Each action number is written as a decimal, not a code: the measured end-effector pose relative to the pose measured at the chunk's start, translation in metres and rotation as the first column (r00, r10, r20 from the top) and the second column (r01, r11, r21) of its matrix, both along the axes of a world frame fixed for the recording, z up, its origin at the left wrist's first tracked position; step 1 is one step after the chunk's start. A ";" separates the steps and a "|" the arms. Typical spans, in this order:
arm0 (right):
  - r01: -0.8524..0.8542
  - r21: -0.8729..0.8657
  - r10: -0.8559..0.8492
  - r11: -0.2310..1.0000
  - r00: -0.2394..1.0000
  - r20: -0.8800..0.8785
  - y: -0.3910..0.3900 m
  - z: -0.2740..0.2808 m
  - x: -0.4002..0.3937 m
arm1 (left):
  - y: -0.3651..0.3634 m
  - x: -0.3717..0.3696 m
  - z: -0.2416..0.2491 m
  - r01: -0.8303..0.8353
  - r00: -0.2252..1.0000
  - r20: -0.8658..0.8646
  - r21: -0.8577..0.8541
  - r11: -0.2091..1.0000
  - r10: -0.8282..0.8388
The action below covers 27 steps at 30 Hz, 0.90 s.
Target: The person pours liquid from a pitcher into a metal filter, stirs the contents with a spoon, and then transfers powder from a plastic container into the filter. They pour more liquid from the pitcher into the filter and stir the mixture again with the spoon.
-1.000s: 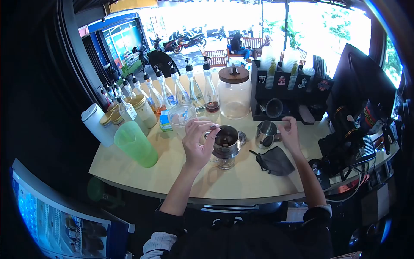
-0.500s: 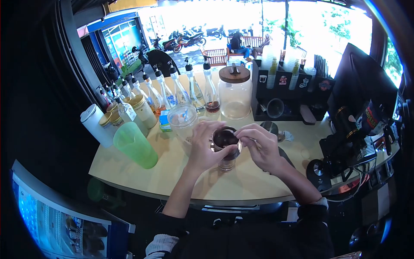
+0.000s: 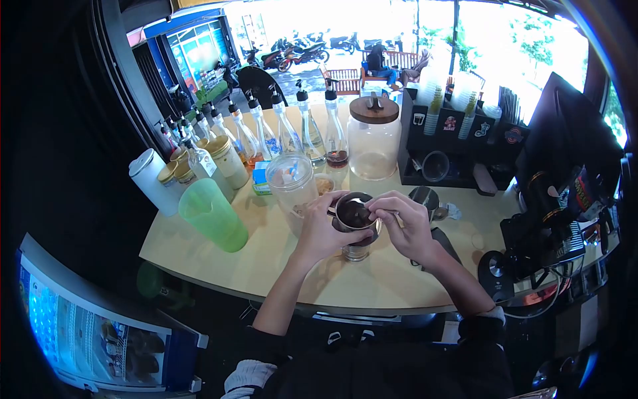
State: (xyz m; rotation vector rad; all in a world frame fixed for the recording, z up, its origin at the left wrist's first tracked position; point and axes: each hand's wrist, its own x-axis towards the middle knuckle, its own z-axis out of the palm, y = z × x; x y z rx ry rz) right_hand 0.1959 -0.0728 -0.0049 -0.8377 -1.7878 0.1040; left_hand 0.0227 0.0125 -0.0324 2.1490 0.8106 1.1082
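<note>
My left hand (image 3: 321, 230) is closed round a small metal cup (image 3: 343, 226) with a dark inside, its mouth tilted toward me. Beneath the cup stands a clear glass (image 3: 356, 253) on the counter, partly covered by a dark disc-like rim. At the cup's right edge, my right hand (image 3: 404, 226) pinches with thumb and fingertips; what lies between them is too small to make out. Just behind my left hand stands a clear plastic jar (image 3: 290, 186), and a small dish of brownish bits (image 3: 324, 184) sits beside it.
A green pitcher (image 3: 214, 216) stands at the left of the wooden counter (image 3: 279, 279). Several pump bottles (image 3: 309, 130) line the back edge, next to a wood-lidded jar (image 3: 373, 146). A black cup organizer (image 3: 452, 143) and a dark metal jug (image 3: 424, 197) are to the right.
My left fingers, raised over the cup before, have lowered round its side. My right hand has stayed at the rim. The view has swung slightly left, so the counter things appear further right.
</note>
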 end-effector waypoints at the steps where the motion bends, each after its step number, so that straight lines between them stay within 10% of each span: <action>1: -0.028 -0.045 0.026 0.999 0.999 -0.035 0.000 -0.001 0.000 | -0.001 0.000 0.001 0.000 1.000 -0.001 -0.002 1.000 0.000; 27: -0.003 -0.048 -0.003 0.999 0.993 -0.119 0.001 -0.007 0.003 | -0.001 0.000 -0.005 -0.052 0.999 -0.005 0.068 0.996 0.052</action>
